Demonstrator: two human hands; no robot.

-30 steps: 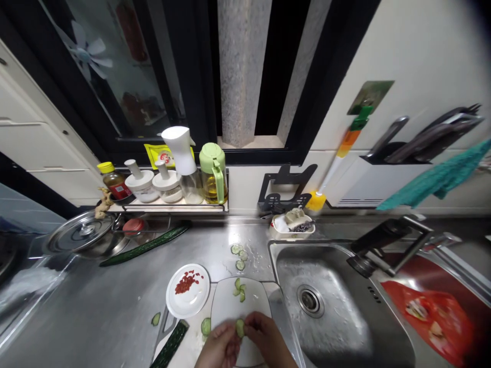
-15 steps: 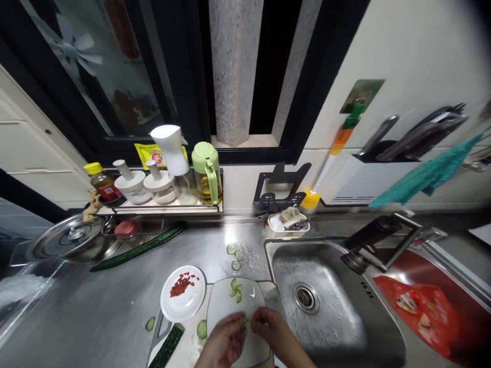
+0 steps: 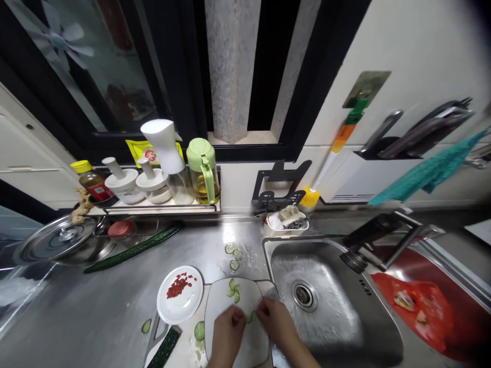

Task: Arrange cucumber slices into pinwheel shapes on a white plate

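Observation:
Over a white square plate (image 3: pixel 218 340), my left hand (image 3: pixel 229 327) and my right hand (image 3: pixel 276 319) face each other with fingertips pinched. A thin green cucumber slice (image 3: pixel 250 317) spans the small gap between them, its ends at the fingertips of both hands. Towards the plate's far edge lie several folded cucumber pieces (image 3: pixel 233 291). Left of the plate, on a white cutting board (image 3: pixel 187 340), are a round cucumber slice (image 3: pixel 199 331) and a cut length of cucumber (image 3: pixel 164 348).
A small white plate (image 3: pixel 163 301) holds red berries (image 3: pixel 178 287). Several cucumber slices (image 3: pixel 235 265) lie on the wet steel counter, and a whole cucumber (image 3: pixel 132 250) rests behind. At right is the sink (image 3: pixel 322 276) with its faucet (image 3: pixel 383 240). A rack (image 3: pixel 161 208) carries seasoning containers.
My hands have drawn slightly apart, and the cucumber slice shows more clearly between them. My left hand has turned its back upward. The view has shifted slightly.

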